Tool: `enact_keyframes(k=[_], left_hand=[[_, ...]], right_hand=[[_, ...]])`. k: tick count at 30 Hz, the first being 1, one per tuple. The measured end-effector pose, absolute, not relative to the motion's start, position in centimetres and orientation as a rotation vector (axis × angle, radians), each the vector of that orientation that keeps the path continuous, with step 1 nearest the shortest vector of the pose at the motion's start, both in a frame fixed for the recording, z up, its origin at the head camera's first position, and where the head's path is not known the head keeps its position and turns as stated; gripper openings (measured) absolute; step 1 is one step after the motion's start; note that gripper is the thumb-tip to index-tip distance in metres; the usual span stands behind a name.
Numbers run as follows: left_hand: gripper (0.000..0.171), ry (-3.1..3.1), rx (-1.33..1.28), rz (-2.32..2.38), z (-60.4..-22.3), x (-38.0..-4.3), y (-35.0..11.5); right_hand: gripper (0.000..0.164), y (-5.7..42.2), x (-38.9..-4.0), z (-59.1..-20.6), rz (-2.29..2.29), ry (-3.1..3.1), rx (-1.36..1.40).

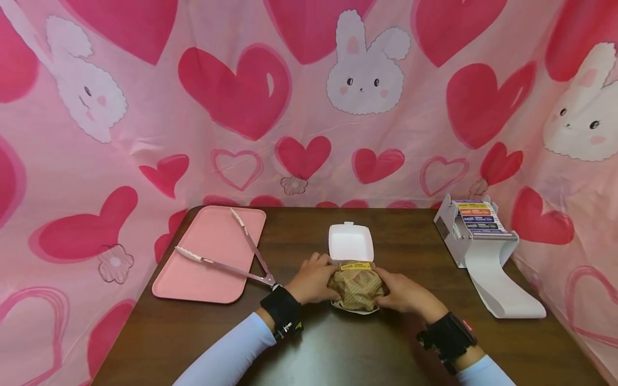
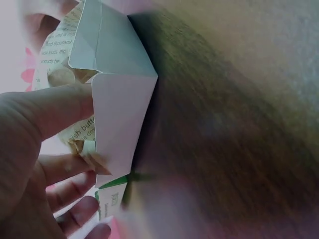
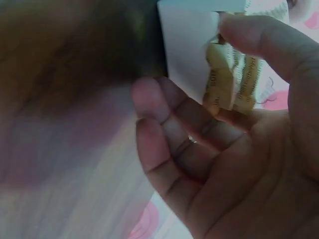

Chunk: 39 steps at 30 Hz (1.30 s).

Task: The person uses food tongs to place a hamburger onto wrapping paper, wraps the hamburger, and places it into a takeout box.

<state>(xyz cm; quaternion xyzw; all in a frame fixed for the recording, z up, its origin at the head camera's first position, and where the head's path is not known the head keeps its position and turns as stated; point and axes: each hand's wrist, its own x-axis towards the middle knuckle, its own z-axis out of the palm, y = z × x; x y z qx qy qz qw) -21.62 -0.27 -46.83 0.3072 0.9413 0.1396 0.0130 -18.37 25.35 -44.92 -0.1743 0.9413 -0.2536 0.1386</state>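
A burger wrapped in brown printed paper (image 1: 358,288) with a yellow label on top sits in the base of a small white hinged box (image 1: 351,242), whose lid stands open at the back. From the left, my left hand (image 1: 313,280) holds the wrapped burger. My right hand (image 1: 405,292) grips its other side. In the left wrist view, the thumb and a finger of the left hand (image 2: 20,144) reach over the box wall (image 2: 122,114) to the paper (image 2: 54,52). The right wrist view has the right thumb at the box rim, against the wrapper (image 3: 219,79), with the other fingers curled.
Left of the hands, silver tongs (image 1: 227,265) lie spread across a pink tray (image 1: 207,287), their joint end past its edge. At the right stands a label dispenser (image 1: 456,230) with several coloured rolls and a white strip (image 1: 502,289) trailing onto the brown table (image 1: 347,354). A heart-and-rabbit curtain (image 1: 309,107) encloses the back and sides.
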Motion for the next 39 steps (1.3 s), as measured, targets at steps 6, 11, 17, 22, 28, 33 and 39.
enact_keyframes(k=[6, 11, 17, 22, 28, 33, 39], left_hand=[[0.071, 2.939, 1.04, 0.327, -47.1, -21.6, -0.2], [0.074, 2.917, 1.11, 0.309, -47.5, -21.6, -0.6], [0.07, 2.804, 1.109, 0.576, -48.2, -21.9, -1.9], [0.05, 2.804, 1.16, 0.747, -47.4, -22.1, -2.8], [0.044, 2.869, 1.173, 0.63, -47.1, -22.2, -2.5], [0.042, 2.896, 1.144, 0.595, -47.3, -22.2, -2.2], [0.04, 2.928, 1.109, 0.549, -46.8, -22.0, -1.9]], right_hand=[[0.08, 24.0, -19.0, -44.7, -0.642, 2.754, -0.377], [0.078, 24.2, -18.8, -44.4, -0.675, 2.754, -0.348], [0.06, 27.1, -17.6, -44.3, -0.903, 2.655, -0.407], [0.011, 28.5, -17.0, -44.7, -0.993, 2.708, -0.486], [0.008, 27.6, -17.4, -45.8, -0.923, 2.836, -0.634], [0.011, 26.2, -17.5, -46.4, -0.833, 2.928, -0.712], [0.01, 25.1, -17.8, -46.4, -0.758, 3.015, -0.57]])
